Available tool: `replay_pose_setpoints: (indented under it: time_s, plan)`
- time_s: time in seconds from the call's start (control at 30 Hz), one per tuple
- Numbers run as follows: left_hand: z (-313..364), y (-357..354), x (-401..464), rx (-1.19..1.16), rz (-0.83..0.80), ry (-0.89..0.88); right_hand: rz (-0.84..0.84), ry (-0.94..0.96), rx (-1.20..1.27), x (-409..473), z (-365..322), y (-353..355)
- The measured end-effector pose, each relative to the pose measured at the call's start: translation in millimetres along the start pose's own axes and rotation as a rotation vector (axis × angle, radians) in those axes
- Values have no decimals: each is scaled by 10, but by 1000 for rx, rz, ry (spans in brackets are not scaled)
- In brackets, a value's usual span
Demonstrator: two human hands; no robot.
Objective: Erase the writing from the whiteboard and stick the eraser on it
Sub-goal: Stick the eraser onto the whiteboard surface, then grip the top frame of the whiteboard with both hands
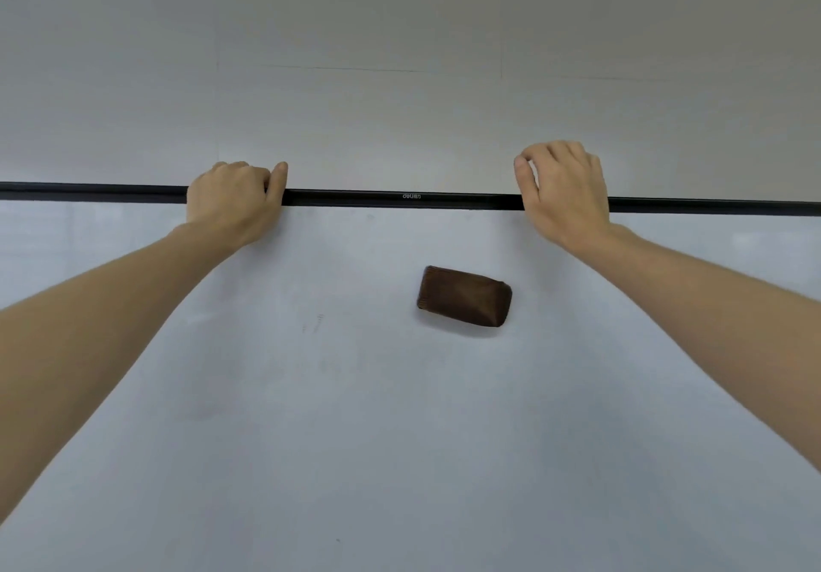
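The whiteboard (400,416) fills the lower part of the view, topped by a black frame bar (400,198). A dark brown eraser (464,297) clings to the board surface a little below the bar, right of centre, with no hand touching it. Only faint smudges (313,325) show on the board left of the eraser. My left hand (233,200) is curled over the top bar at the left. My right hand (564,191) grips the top bar at the right, up and to the right of the eraser.
A plain grey wall (400,60) rises behind and above the board. Both of my bare forearms stretch up across the board from the lower corners.
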State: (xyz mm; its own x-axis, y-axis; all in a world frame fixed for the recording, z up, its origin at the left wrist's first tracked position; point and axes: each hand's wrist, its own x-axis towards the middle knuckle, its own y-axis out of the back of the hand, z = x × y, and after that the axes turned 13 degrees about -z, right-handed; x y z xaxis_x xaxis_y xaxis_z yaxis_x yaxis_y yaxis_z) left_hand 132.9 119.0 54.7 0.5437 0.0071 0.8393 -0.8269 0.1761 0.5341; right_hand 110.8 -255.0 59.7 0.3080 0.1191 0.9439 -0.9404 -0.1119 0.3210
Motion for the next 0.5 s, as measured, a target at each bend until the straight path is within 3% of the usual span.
replay_pose_setpoints:
  time_s: [0.13,0.27,0.5]
  plan:
    - [24,-127,91,15,43,92,-269,-67,-94,96,131,-204]
    - [21,-222,114,41,116,101,-154,-215,-65,57,136,-407]
    - [-10,-332,172,53,141,102,-70,-198,-47,104,145,-599]
